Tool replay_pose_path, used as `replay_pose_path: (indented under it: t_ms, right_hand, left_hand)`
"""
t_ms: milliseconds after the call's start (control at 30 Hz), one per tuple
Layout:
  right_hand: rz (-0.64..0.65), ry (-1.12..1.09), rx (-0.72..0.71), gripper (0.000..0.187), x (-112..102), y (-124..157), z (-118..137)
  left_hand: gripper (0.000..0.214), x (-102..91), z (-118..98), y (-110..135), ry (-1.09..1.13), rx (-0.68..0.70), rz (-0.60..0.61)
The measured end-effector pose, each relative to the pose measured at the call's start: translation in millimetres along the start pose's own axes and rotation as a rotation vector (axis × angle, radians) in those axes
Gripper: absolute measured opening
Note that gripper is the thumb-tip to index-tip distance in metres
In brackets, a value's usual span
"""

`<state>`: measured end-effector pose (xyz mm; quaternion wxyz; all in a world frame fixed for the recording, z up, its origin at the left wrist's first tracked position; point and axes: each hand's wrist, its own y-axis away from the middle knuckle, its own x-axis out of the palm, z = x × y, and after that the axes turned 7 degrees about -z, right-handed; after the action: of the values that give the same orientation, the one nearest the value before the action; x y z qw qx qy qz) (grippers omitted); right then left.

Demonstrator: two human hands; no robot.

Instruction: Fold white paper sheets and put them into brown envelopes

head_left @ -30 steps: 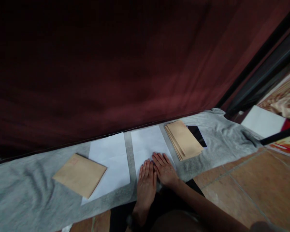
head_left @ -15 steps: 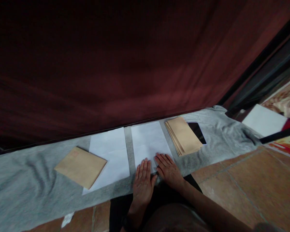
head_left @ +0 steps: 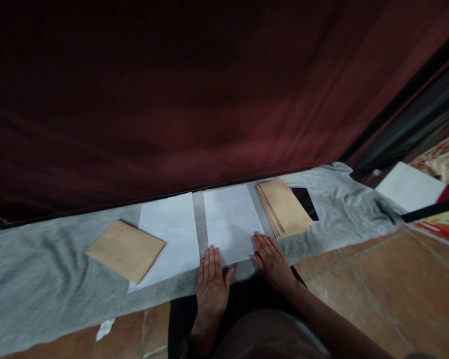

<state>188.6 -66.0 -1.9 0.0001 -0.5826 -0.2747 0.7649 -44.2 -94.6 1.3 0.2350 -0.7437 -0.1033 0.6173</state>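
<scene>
A white sheet of paper [head_left: 230,222] lies on a grey cloth [head_left: 41,279] spread over the floor. My left hand [head_left: 211,279] lies flat, fingers stretched out, at the sheet's near left corner. My right hand [head_left: 273,259] lies flat with fingers out at the sheet's near right corner. Neither hand holds anything. A second white sheet [head_left: 168,234] lies to the left, with a single tan envelope [head_left: 125,249] overlapping its left edge. A stack of tan envelopes [head_left: 284,207] sits to the right of the middle sheet.
A black phone [head_left: 305,202] lies beside the envelope stack. A dark red curtain [head_left: 172,99] hangs behind the cloth. Terracotta floor tiles [head_left: 377,284] extend to the right, with another white sheet [head_left: 409,187] farther off. A scrap of paper [head_left: 105,329] lies on the tiles at the left.
Both hands slid apart and toward me, from the middle of the sheet's near part to its near corners. The view shifted slightly.
</scene>
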Motion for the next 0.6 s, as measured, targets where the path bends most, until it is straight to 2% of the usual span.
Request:
replay_pose_path:
  t_ms: [367, 467, 600]
  right_hand:
    - [-0.015, -0.017, 0.058, 0.06, -4.4, 10.4, -0.3]
    - [0.003, -0.039, 0.053, 0.058, -6.3, 8.4, 3.2]
    - [0.068, -0.098, -0.029, 0.055, -10.8, 2.4, 13.5]
  left_hand:
    - [0.07, -7.2, -4.4, 4.6, -0.009, -0.084, -0.003]
    - [0.069, -8.0, -10.4, 2.5, 0.02, -0.032, 0.029]
    - [0.066, -5.2, -20.7, 0.9, 0.081, 0.114, 0.081]
